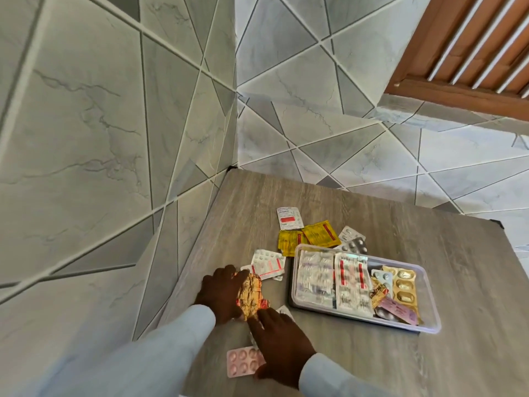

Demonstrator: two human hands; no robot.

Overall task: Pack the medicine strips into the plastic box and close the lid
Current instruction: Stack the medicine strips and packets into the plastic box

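No text could be read anywhere in the frame. Print showed only as blurred marks: a red block on the white sachet [289, 218] above centre, red bands on the yellow sachets [320, 234] beside it, red bars on a white strip [350, 279] inside the plastic box [357, 314] (right of centre), and faint lines on the purple strip [398, 309]. The gold foil strip [250, 293] at lower centre bore no legible lettering.

Left hand [220, 293] grips a gold foil strip [251, 292], right hand [279, 342] touching it, beside the plastic box [433, 308].

Head view looks steeply down, near table [386, 365].
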